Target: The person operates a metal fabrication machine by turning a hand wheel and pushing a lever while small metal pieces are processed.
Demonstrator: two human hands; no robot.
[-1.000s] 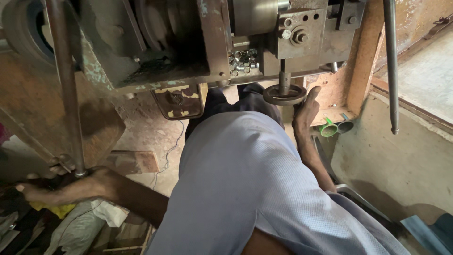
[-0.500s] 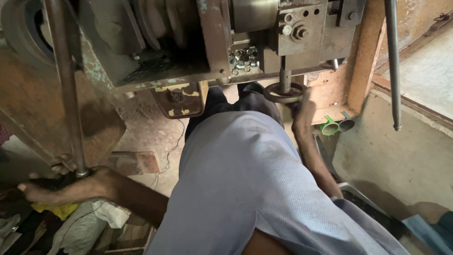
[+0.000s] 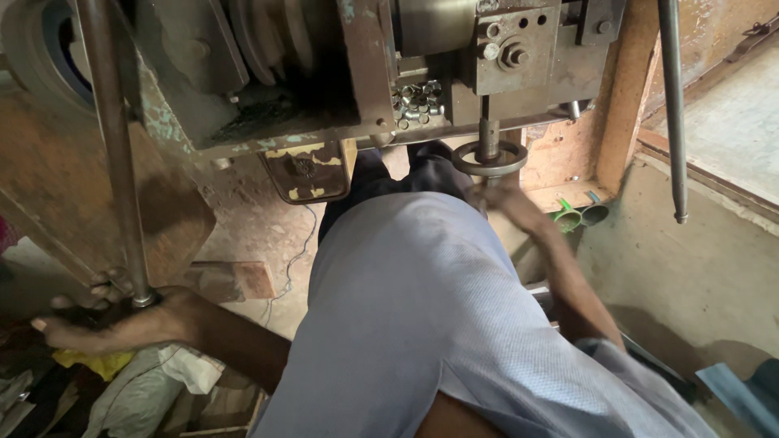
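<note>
Head view: left hand (image 3: 97, 320), lower left of frame, grips the base of a long steel rod (image 3: 114, 154). Right hand (image 3: 511, 207), blurred, sits just below the handwheel (image 3: 489, 158) at upper centre; its grip cannot be determined. Small metal rings (image 3: 418, 99) lie on the press (image 3: 365, 65) above.

I see a worn, dull metal rod (image 3: 114, 154) and a dark, greasy metal handwheel (image 3: 489, 157) on a rusty, paint-chipped steel machine (image 3: 324, 73). My shirt (image 3: 422, 316) is matt, finely woven cloth. The small cups (image 3: 580, 216) look like smooth plastic.
</note>
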